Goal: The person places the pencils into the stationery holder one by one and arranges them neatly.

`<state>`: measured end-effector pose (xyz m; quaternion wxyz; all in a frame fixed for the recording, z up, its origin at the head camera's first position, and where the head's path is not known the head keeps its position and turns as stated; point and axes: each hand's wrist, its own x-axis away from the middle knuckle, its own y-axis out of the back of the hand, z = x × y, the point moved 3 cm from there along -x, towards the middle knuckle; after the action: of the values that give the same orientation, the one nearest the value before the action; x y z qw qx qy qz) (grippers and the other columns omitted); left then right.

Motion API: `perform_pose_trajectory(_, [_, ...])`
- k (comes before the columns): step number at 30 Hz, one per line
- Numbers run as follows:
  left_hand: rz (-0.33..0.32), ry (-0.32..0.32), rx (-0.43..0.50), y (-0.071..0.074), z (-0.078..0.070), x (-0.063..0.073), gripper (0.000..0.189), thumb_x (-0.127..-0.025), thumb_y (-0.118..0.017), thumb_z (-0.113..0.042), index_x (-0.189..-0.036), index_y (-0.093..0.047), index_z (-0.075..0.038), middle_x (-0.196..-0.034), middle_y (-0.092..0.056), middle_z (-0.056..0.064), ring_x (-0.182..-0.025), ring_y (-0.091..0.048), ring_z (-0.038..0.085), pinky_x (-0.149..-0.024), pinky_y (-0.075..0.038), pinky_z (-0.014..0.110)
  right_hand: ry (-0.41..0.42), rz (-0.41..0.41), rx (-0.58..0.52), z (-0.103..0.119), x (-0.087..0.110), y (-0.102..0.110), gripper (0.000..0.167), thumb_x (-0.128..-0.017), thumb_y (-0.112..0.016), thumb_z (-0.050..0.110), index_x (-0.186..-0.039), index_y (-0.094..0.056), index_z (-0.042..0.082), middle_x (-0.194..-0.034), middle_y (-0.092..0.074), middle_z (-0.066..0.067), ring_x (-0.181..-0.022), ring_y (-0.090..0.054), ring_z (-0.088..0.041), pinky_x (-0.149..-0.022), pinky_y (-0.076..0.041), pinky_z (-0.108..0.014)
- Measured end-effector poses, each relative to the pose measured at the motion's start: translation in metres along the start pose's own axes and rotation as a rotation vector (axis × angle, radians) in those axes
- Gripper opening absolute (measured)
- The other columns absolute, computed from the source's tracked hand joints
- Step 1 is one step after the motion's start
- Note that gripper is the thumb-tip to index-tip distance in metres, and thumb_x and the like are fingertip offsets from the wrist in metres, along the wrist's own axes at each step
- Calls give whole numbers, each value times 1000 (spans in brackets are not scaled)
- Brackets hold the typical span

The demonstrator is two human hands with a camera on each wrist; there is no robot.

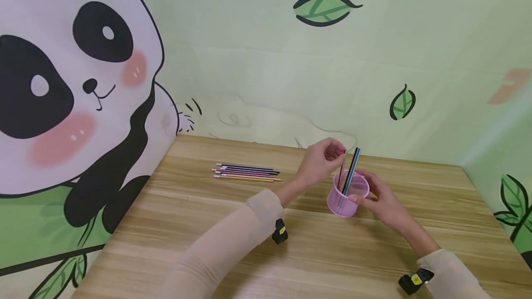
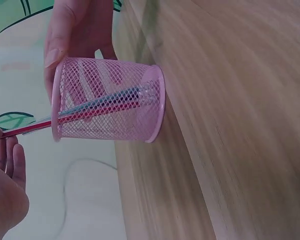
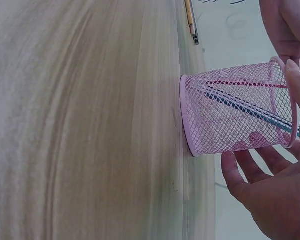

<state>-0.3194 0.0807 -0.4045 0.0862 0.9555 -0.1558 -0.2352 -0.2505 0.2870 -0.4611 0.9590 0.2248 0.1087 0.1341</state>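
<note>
A pink mesh pencil cup [image 1: 335, 202] stands on the wooden table, and my right hand [image 1: 383, 201] grips it with the thumb at the rim and fingers round its far side. My left hand [image 1: 322, 160] is above the rim, pinching the upper end of a red pencil [image 1: 341, 175]. Through the mesh in the left wrist view, the lower part of the red pencil [image 2: 122, 106] reaches down inside the cup. Dark and light-blue pencils [image 1: 352, 170] lean beside it, their tops sticking out over the rim.
To the left, several pencils [image 1: 245, 172], dark, reddish and yellow, lie side by side on the wooden table [image 1: 316, 257]. A wall covering [image 1: 249, 77] with a printed panda and leaves rises right behind the table's back edge.
</note>
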Motion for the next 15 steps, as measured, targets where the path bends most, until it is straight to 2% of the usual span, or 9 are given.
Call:
perform_pose_trajectory(10, [-18,76,0,-4,9,1,12,-99,-74,-4,-109,-69,-4,-97,-71,3,-85,-65,4,-81,-59,19,3,-1,3,-2,0,-1,72,-101,-75,12,-159,-36,-1,-151,-51,-27,-142,-46,-49,-110,-42,-64])
perform_pose_trajectory(13, [0,81,-28,-2,16,2,12,-99,-74,-6,-109,-70,-3,-97,-71,2,-85,-66,5,-81,-58,19,9,-4,1,-1,0,-1,71,-100,-75,12,-159,-36,-1,-150,-51,-27,-141,-47,-48,-110,-49,-47])
perform_pose_trajectory(15, [28,89,-49,2,20,5,14,-99,-74,-7,-111,-70,-2,-97,-71,1,-86,-66,5,-82,-58,19,2,-4,13,0,1,-1,72,-101,-75,14,-160,-36,0,-151,-51,-27,-142,-47,-48,-109,-50,-45])
